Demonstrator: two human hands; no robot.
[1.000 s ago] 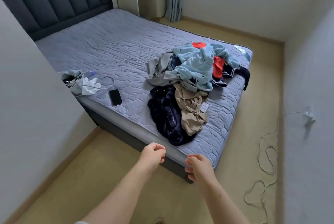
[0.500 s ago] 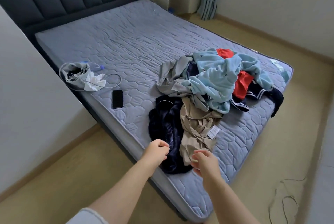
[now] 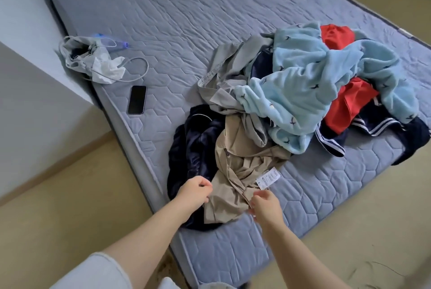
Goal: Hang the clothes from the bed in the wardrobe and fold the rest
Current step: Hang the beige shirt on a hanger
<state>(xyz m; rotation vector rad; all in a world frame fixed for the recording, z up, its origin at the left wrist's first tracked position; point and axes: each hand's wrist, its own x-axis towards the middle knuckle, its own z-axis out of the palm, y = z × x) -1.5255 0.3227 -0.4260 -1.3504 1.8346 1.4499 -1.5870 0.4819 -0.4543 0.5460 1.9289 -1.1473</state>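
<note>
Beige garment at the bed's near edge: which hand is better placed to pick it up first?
Right, marginally. The right hand is at the beige garment, fingertips on its fold below the tag. The left hand is curled over the navy garment beside it.

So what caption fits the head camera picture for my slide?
Two hands reach for a beige garment on the bed.

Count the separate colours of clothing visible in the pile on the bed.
5: dark navy garment nearest the left hand; beige garment at the near edge; grey garment behind it; light blue fleece on top; red garment beneath it. More may be buried.
</note>
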